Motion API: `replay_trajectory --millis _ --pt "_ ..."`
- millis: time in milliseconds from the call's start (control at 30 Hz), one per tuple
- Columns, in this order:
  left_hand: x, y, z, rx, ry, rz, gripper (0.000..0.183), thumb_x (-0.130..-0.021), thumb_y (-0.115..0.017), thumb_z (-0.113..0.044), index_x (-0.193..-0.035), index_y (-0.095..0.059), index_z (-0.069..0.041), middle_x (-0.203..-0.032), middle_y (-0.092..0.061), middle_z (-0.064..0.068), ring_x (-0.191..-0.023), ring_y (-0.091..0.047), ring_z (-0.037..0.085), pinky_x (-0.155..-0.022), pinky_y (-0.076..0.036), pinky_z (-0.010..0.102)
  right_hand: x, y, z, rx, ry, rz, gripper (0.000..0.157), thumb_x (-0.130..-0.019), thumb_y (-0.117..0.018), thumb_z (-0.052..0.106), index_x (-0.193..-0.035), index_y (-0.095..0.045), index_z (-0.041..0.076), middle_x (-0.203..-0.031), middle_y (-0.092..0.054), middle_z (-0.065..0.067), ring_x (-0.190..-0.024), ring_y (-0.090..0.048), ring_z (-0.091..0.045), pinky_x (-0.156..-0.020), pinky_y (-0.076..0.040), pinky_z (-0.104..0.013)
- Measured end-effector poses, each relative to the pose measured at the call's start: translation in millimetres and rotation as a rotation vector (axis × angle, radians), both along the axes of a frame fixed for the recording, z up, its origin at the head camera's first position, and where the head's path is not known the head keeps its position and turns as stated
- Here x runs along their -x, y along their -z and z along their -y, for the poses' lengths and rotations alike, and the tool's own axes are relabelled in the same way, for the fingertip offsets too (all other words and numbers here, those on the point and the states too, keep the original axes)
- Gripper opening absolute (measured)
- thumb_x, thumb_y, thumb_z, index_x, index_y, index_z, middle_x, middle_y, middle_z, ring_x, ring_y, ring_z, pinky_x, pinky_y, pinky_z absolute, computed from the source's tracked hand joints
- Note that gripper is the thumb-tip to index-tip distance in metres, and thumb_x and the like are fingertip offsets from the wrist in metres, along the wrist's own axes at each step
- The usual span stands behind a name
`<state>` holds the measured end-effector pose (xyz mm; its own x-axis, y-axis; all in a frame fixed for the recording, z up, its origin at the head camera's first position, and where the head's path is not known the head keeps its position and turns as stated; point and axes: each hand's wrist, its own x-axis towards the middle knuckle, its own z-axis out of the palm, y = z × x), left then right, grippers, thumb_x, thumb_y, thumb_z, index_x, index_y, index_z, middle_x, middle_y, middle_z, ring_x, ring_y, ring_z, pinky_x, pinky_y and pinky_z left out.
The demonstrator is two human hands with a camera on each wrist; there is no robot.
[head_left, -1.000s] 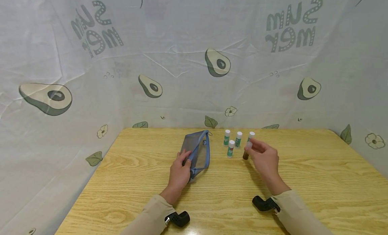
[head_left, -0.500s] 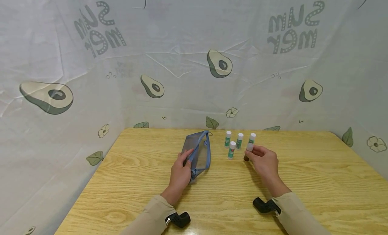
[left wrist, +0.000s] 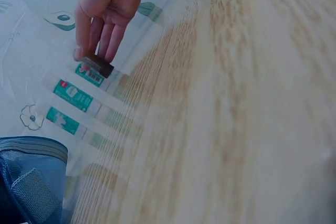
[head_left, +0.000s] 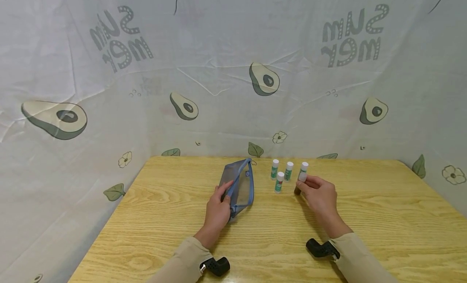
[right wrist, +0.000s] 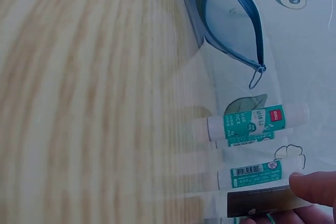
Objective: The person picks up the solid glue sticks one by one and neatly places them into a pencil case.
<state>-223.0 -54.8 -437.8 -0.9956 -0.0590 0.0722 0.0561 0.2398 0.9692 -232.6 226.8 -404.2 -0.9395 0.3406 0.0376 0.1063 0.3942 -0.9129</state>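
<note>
Several white glue sticks with green labels stand upright on the table, one glue stick [head_left: 279, 183] in front and others behind it, such as the middle glue stick [head_left: 288, 171]. Between thumb and fingers, my right hand [head_left: 321, 196] pinches a small dark brown tube [right wrist: 257, 203] with a pale cap, just in front of the rightmost glue stick [head_left: 304, 166]. The tube is close to the tabletop; whether it touches is unclear. To the left, my left hand [head_left: 217, 208] holds the side of a blue mesh zip pouch [head_left: 243, 187], whose mouth gapes toward the glue sticks. The left wrist view shows only the pouch's corner.
The wood-grain table [head_left: 164, 234] reaches back to a pale curtain [head_left: 219, 72] printed with avocados, which also hangs at both sides. A black wrist camera mount [head_left: 217, 266] sits on the left sleeve, another mount [head_left: 321, 249] on the right.
My right hand has lowered slightly with the brown tube, and more of the rightmost glue stick shows above it. The left hand and pouch have hardly moved; the head view shifted a little.
</note>
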Motion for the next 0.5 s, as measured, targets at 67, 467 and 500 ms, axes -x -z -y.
replay_trajectory --millis 67,467,500 --pt "0.4 1.0 -0.5 -0.007 -0.003 -0.005 0.049 -0.107 -0.045 -0.001 -0.150 -0.063 -0.019 -0.168 -0.044 0.016 -0.165 -0.017 0.041 -0.128 -0.030 0.060 -0.3 -1.9 -1.1 0.003 -0.006 -0.007 0.044 -0.104 -0.069 0.025 -0.141 -0.066 0.000 -0.141 -0.068 -0.024 -0.129 -0.066 -0.034 -0.073 -0.050 -0.009" --pt "3.0 2.2 -2.1 0.010 -0.021 -0.017 0.050 -0.106 -0.046 -0.001 -0.148 -0.065 -0.020 -0.165 -0.047 0.017 -0.165 -0.021 0.040 -0.120 -0.037 0.055 3.0 -31.2 2.2 0.019 0.023 -0.098 0.048 -0.104 -0.069 0.033 -0.146 -0.066 0.010 -0.144 -0.069 -0.016 -0.132 -0.064 -0.026 -0.096 -0.054 -0.025" --pt "3.3 2.4 -1.8 0.012 -0.024 -0.016 0.050 -0.106 -0.046 -0.001 -0.148 -0.065 -0.020 -0.165 -0.047 0.017 -0.165 -0.021 0.040 -0.119 -0.038 0.055 3.6 -33.9 3.4 0.022 0.026 -0.108 0.049 -0.104 -0.070 0.033 -0.147 -0.065 0.010 -0.144 -0.069 -0.015 -0.132 -0.064 -0.024 -0.095 -0.054 -0.023"
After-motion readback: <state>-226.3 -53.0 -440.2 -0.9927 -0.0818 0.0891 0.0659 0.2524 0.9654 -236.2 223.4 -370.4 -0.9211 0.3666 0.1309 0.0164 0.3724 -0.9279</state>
